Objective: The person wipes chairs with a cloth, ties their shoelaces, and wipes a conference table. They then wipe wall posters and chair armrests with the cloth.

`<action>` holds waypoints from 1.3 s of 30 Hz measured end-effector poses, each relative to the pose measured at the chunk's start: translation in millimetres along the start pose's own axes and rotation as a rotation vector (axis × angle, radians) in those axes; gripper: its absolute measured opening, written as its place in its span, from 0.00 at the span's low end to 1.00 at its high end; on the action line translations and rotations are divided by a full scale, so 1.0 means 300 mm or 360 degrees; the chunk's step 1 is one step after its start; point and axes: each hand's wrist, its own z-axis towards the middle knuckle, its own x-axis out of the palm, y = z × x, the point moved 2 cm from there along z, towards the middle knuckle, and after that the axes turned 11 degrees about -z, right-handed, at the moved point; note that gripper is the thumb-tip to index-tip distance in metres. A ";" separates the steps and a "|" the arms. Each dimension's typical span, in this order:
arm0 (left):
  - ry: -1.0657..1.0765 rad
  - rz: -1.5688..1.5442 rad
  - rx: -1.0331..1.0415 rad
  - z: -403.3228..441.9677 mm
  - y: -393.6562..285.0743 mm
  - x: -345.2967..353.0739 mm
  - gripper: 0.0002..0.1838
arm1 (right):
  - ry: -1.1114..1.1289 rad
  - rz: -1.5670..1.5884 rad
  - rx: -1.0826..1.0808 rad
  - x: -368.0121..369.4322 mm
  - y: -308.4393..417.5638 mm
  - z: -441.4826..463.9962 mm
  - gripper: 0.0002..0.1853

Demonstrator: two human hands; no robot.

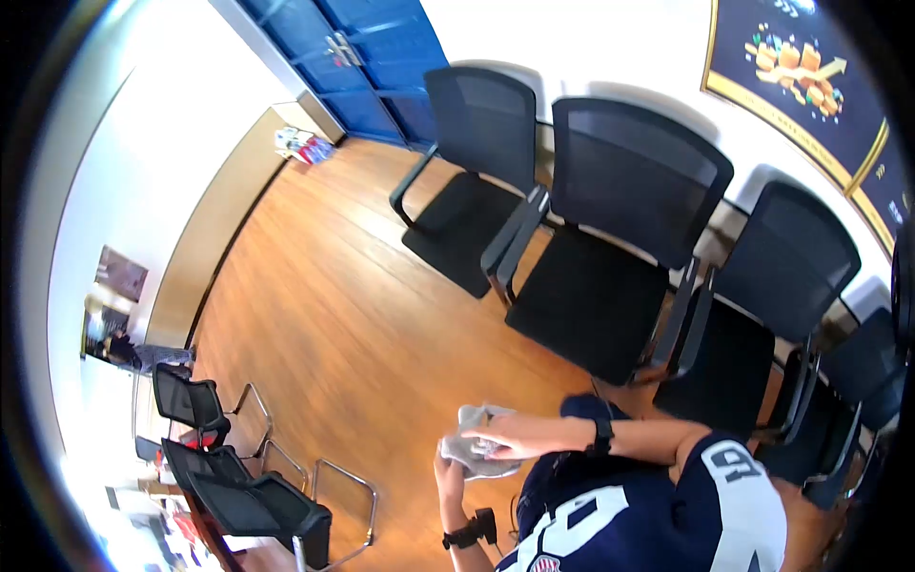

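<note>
A light grey, soft-looking item [472, 454], perhaps cloth, is between my hands at the lower middle of the head view. My left hand [448, 474] is at its left edge, with the fingers wrapped round that side. Over the top of the item lies my right hand [496, 436], its fingers bent against the grey surface. Both wrists wear black bands. What the item is exactly cannot be made out.
Black mesh chairs [610, 296] line the wall on the right. More chairs [248, 491] with metal frames stand at the lower left. A blue double door [372, 67] is at the top, with a colourful bundle [310, 147] on the wooden floor [334, 286] nearby.
</note>
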 end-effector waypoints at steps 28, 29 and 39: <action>-0.0615 0.0238 0.0460 1.914 -0.892 -0.694 0.19 | -0.0380 0.0006 0.0055 -0.857 -0.957 1.945 0.21; -0.0653 0.0218 0.0484 1.998 -0.895 -0.772 0.19 | -0.0466 -0.0076 0.0090 -0.890 -1.007 1.986 0.20; -0.0168 0.0256 0.0577 3.029 -1.393 -0.954 0.17 | -0.0789 0.0007 0.0654 -1.072 -1.381 2.549 0.22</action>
